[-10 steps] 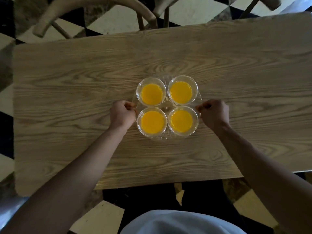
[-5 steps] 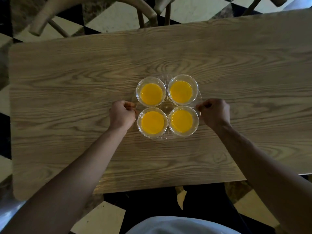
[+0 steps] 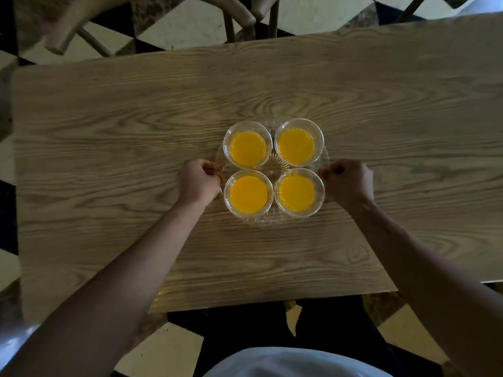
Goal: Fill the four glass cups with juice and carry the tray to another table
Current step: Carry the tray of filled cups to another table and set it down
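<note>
A clear round glass tray (image 3: pixel 273 167) sits over the middle of a wooden table (image 3: pixel 109 137). Four glass cups stand on it in a square, each holding orange juice: far left cup (image 3: pixel 247 145), far right cup (image 3: pixel 298 142), near left cup (image 3: pixel 248 194), near right cup (image 3: pixel 298 192). My left hand (image 3: pixel 196 181) is closed on the tray's left rim. My right hand (image 3: pixel 348 181) is closed on the tray's right rim. I cannot tell whether the tray rests on the table or hovers just above it.
Two wooden chairs (image 3: pixel 152 14) stand behind the far edge of the table on a black and white checkered floor (image 3: pixel 190 25). The table's near edge (image 3: pixel 272 303) is close to my body.
Both hands keep their grip on the tray rim. The tray and cups stay at the same spot over the table; only the view shifts slightly.
</note>
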Demonstrator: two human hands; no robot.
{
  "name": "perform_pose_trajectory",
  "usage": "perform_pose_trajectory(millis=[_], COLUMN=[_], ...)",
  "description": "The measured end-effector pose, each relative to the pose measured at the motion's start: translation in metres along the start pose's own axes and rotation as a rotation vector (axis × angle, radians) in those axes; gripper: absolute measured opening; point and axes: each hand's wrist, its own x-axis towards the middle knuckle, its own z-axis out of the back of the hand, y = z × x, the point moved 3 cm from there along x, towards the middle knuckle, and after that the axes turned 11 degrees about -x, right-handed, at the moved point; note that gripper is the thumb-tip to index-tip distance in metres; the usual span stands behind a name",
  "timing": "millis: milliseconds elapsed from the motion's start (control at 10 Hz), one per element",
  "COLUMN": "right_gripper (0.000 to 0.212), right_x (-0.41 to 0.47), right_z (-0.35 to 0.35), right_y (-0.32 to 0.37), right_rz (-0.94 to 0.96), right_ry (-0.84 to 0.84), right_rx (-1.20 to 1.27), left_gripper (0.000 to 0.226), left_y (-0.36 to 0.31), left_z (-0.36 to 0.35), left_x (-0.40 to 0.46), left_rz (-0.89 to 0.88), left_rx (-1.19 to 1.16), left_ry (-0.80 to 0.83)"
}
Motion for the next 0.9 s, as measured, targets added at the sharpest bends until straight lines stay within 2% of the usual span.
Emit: perform_pose_trajectory(millis=[300, 400, 500, 600, 800, 900], right_gripper=[0.018, 0.020, 0.023, 0.030, 0.035, 0.036], right_x=[-0.005, -0.009, -0.012, -0.014, -0.017, -0.016], right_z=[0.007, 0.011, 0.013, 0.016, 0.023, 0.028], right_y=[0.003, 0.003, 0.001, -0.001, 0.002, 0.002], right_rz=[0.027, 0.030, 0.031, 0.046, 0.154, 0.184], right_ry=[0.051, 0.027, 0.017, -0.001, 0.025, 0.058], right_rx=[0.004, 0.019, 0.042, 0.034, -0.063, -0.094], left_gripper=[0.038, 0.029, 0.020, 0.014, 0.039, 0.040], left_y=[-0.001, 0.000, -0.001, -0.003, -0.017, -0.024], left_z=[0.002, 0.006, 0.010, 0.017, 0.031, 0.038], left_x=[-0.003, 0.000, 0.000, 0.000, -0.012, -0.018], left_rz=[-0.059, -0.105, -0.124, -0.216, -0.285, -0.294], left_rx=[0.036, 0.076, 0.103, 0.197, 0.307, 0.313], left_ry=[0.007, 0.088, 0.111, 0.092, 0.045, 0.019])
